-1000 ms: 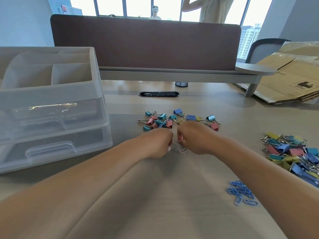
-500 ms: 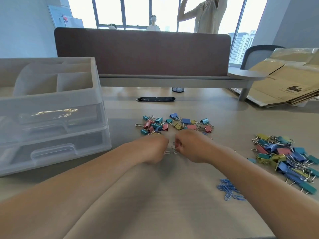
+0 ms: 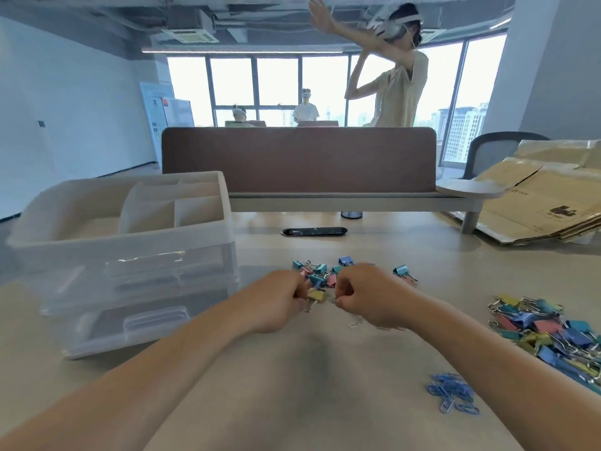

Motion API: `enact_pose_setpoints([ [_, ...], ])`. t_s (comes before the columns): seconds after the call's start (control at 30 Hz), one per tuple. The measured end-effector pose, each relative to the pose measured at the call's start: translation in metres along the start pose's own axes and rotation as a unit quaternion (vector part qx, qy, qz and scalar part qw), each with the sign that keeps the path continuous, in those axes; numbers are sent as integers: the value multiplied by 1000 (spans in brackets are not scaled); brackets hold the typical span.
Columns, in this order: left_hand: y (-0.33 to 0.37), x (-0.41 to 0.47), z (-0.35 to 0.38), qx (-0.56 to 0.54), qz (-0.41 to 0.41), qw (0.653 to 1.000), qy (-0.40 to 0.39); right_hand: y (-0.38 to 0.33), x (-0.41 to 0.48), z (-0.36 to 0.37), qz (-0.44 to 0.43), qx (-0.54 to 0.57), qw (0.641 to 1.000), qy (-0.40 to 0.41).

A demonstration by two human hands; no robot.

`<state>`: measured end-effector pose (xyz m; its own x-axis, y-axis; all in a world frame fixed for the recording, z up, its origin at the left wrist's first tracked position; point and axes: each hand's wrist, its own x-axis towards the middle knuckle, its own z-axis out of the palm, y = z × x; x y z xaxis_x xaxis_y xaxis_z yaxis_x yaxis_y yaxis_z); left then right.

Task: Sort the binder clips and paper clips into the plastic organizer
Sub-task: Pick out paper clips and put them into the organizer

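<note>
- Two hands meet at mid-counter [image 3: 302,395]: the left hand [image 3: 279,301] pinches a small yellow metal binder clip [image 3: 317,294]; the right hand [image 3: 367,297] is curled, and I cannot tell what it holds.
- Likely step: picking from the small mixed-colour binder clip pile [image 3: 320,277].
- Next, carry the catch left to the translucent plastic drawer organizer [image 3: 130,245].
- Blue wire paper clips [image 3: 452,392] lie near right.
- Print on the flattened brown cardboard [image 3: 559,211] is unreadable.

Plastic organizer [image 3: 130,252]: translucent frosted plastic; glossy glints are noted on the drawer fronts. Table [image 3: 292,385]: smooth, matt, pale wood-look top. Binder clips [image 3: 549,330]: coloured bodies, shiny metal wire handles. Paper clips [image 3: 452,393]: blue-coated wire. Divider [image 3: 299,157]: matt brown, cloth-like. Cardboard [image 3: 536,203]: matt, creased.
</note>
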<state>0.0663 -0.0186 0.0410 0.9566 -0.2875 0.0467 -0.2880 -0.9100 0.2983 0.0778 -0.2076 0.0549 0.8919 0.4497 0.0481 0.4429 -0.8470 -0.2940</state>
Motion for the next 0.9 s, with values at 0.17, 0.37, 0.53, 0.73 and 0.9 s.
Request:
enact_pose_setpoints([
  [0.17, -15, -35, -66, -21, -29, 993, 113, -59, 23, -38, -58, 2, 997, 59],
  [0.37, -45, -46, -145, 15, -70, 973, 221, -129, 65, -70, -115, -4, 988, 107],
  [0.53, -79, -27, -168, 14, -110, 971, 213, -153, 112, -69, -119, -30, 984, 127],
  [0.73, -102, -17, -165, 47, -112, 974, 190, -155, 146, -51, -161, -103, 968, 159],
  [0.9, -115, -13, -160, 63, -95, 974, 194, -159, 157, -46, -191, -99, 963, 160],
])
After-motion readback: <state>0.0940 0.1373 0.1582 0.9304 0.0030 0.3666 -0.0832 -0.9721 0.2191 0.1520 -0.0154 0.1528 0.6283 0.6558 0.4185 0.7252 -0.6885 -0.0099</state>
